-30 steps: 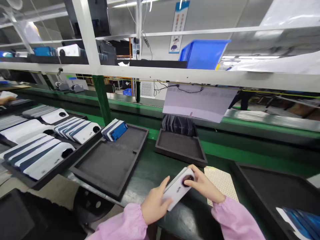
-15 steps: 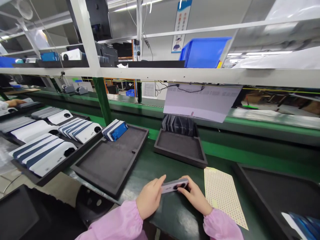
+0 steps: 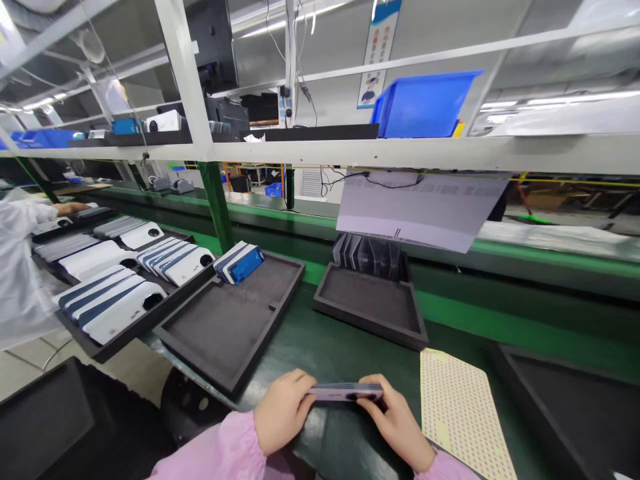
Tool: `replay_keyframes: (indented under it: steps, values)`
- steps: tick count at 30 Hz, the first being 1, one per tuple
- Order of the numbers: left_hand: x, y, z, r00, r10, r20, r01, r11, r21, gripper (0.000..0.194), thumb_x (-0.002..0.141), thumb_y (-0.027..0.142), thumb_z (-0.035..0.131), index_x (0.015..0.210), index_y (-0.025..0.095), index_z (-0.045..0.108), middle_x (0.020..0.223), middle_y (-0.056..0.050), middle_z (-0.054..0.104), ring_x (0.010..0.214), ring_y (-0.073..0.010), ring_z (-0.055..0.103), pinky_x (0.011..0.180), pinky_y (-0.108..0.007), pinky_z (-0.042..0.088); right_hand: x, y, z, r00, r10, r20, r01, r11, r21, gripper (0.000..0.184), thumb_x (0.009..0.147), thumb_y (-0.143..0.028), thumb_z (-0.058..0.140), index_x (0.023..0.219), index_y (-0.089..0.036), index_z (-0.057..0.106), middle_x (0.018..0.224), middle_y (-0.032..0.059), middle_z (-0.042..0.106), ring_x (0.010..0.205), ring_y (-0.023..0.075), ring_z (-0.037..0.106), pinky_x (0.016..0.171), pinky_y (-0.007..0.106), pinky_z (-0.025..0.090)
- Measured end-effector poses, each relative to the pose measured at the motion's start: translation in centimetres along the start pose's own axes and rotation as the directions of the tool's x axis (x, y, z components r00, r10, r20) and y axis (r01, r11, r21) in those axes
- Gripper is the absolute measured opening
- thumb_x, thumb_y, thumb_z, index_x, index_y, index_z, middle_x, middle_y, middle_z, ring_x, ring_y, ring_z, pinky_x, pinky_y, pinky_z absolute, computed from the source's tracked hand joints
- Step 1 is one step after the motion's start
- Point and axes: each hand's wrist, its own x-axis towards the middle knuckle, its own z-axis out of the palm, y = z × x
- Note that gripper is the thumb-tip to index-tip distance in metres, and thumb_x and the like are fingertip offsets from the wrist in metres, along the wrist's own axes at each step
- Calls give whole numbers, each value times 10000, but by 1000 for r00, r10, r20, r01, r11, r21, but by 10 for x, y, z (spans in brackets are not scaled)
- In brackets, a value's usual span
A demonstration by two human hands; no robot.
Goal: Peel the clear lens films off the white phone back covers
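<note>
Low over the green bench, a pale phone back cover (image 3: 333, 393) is held level, seen almost edge-on, with its dark round camera area at the right end. Its edge looks layered; whether it is one piece or several I cannot tell. My left hand (image 3: 283, 410) is closed on its left end, thumb below and fingers above. The right end is pinched by my right hand (image 3: 395, 419), the thumb lying near the camera area. Left of my hands is a black foam tray (image 3: 225, 327) with a few white and blue covers (image 3: 239, 262) standing at its back corner.
Several filled trays of white covers (image 3: 125, 307) stand at left, beside a co-worker's white sleeve (image 3: 23, 260). Ahead is a small black tray (image 3: 367, 300) with dark pieces. A sticker sheet (image 3: 465, 407) and another black tray (image 3: 580, 400) lie right. A shelf beam (image 3: 350, 152) crosses above.
The phone back cover has turned from slanted to level and tipped more edge-on. My left fingers have closed over its left end. The view has shifted slightly to the left.
</note>
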Motion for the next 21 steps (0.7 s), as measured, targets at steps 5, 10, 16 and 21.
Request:
replay_keyframes:
  steps: [5,10,16,21]
  values:
    - [7,8,-11,972,67,227,-138,939,313,131,849,227,433,831,189,557,791,-47,656,684,-205,638,608,-307,492,-7,-10,9,978,-205,-31,203,978,-52,44,858,-222,481,833,-219,517,827,23,636,792,156,632,732,244,500]
    - [16,4,-12,962,82,262,-167,932,321,135,844,195,423,833,200,558,778,-35,683,680,-208,659,598,-292,487,-7,2,16,946,-261,-191,230,959,-167,171,830,-258,542,996,-229,516,932,46,655,844,171,660,762,251,536]
    - [58,-49,-85,988,-143,54,113,922,370,189,897,234,385,923,192,567,851,-43,665,807,-183,646,733,-304,481,0,36,16,959,-97,-267,82,994,-66,338,815,-318,552,1104,-161,474,982,128,643,766,189,666,659,269,566]
    - [124,-127,-143,888,-426,-175,461,819,341,306,863,335,507,1107,153,538,1089,-72,585,931,-184,586,797,-396,493,0,46,24,963,27,-269,-8,997,73,388,779,-456,575,1034,-166,537,864,103,664,641,172,632,629,276,533]
